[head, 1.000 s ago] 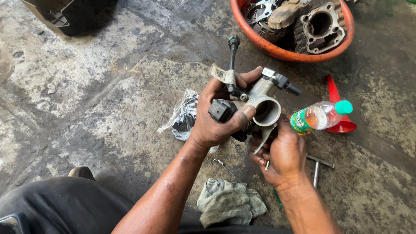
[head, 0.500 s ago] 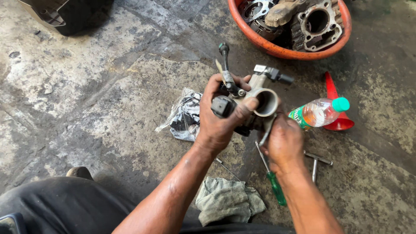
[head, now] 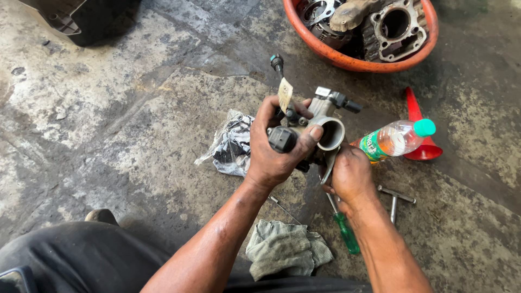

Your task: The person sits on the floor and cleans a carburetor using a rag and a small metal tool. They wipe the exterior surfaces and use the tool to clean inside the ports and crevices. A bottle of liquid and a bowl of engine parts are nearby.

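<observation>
Stained concrete floor [head: 108, 125] fills the frame. At centre, left hand [head: 277, 152] grips a throttle body [head: 325, 127]; right hand [head: 350, 173] clasps it from below, above a screwdriver [head: 344, 228].

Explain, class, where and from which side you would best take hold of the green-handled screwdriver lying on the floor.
Probably grip the green-handled screwdriver by its green handle, coming from above on the near, lower-right end. The handle is the thickest part and lies flat and bare on the concrete floor, beside the rag. The thin shaft runs up beneath the right hand, so that end is crowded.
</observation>
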